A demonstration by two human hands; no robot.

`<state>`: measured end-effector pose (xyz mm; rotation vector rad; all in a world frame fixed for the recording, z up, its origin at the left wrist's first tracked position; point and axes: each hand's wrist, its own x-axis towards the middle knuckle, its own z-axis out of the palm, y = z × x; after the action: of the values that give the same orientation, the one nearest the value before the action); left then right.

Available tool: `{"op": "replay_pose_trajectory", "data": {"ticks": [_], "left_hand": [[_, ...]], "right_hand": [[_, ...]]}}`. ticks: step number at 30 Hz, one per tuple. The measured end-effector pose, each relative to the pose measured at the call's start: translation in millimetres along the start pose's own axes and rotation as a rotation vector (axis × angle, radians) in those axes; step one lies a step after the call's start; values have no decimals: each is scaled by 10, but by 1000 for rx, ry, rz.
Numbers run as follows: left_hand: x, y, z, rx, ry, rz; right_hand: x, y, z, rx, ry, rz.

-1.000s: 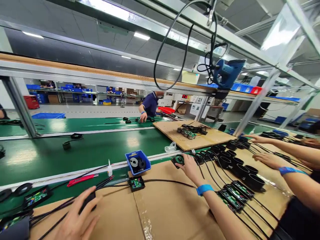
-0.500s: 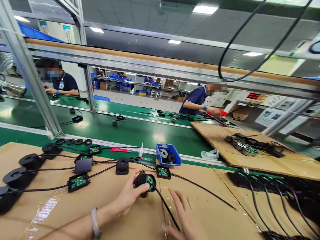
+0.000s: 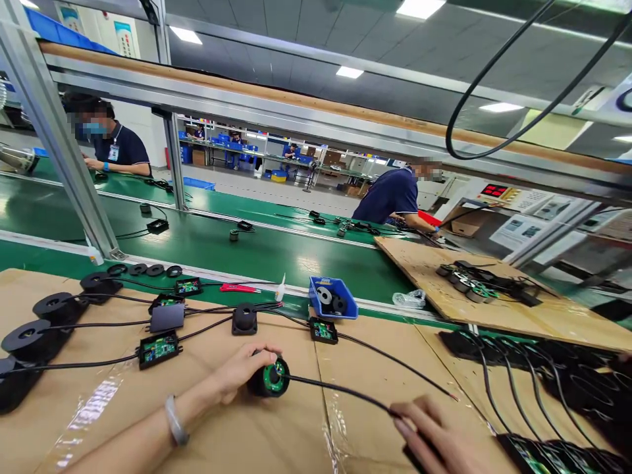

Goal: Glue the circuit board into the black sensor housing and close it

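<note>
My left hand [image 3: 245, 372] is closed around a round black housing [image 3: 257, 382], thumb on top. A green circuit board [image 3: 273, 375] shows in the housing's open face, which is turned to the right. Out of that face runs a black cable [image 3: 340, 387] to my right hand [image 3: 427, 431], whose fingers pinch it near the bottom of the view. Behind the left hand a black square-based cap [image 3: 245, 319] sits on the cardboard [image 3: 291, 434]. To the right of the cap lies an open black box with a circuit board [image 3: 324, 330], its own cable trailing right.
A blue bin [image 3: 353, 309] holding black and grey rings stands behind. More round housings [image 3: 22, 345] and cabled board boxes [image 3: 158, 349] lie left. Wired parts [image 3: 533, 451] lie right, below a raised cardboard sheet [image 3: 409, 263]. Two co-workers [image 3: 121, 145] sit or lean beyond the green belt.
My right hand has moved right and closed on the cable, which now stretches out sideways. The housing in my left hand has shifted slightly left and turned its open face rightward.
</note>
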<state>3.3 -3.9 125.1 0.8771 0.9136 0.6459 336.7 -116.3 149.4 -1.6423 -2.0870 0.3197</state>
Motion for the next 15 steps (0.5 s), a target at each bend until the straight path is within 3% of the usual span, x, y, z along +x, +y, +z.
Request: {"op": "replay_pose_trajectory", "data": {"ticks": [2, 4, 8, 15], "left_hand": [[0, -17, -23, -37, -53, -59], [19, -48, -51, -78, -86, -106], [73, -99, -123, -138, -113, -155], [3, -6, -201, -169, -192, -102]], "right_hand": [[289, 41, -82, -30, 21, 50], [562, 65, 27, 12, -38, 46], [1131, 18, 473, 161, -103, -11], [2464, -386, 1234, 379, 43, 142]]}}
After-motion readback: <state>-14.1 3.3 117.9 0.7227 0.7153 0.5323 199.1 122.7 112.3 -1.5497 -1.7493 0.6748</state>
